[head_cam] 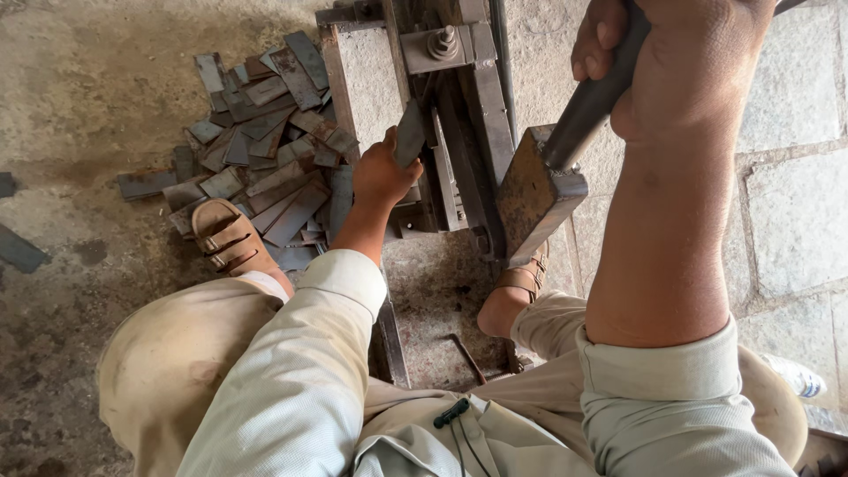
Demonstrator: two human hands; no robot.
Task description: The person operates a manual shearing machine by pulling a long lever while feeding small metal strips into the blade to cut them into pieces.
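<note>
My left hand (382,173) grips a flat grey metal strip (410,132) and holds it upright against the blade of a floor-mounted lever shear (459,106). My right hand (680,62) is closed around the dark round handle (590,104) of the shear's lever, raised near the camera. The handle runs down into a rusty square block (534,199) on the machine. My sandalled feet (228,237) rest on either side of the machine's base.
A heap of several cut grey and rusty metal strips (265,150) lies on the concrete floor to the left of the machine. Loose strips (19,249) lie at the far left. Stone paving (795,203) is on the right.
</note>
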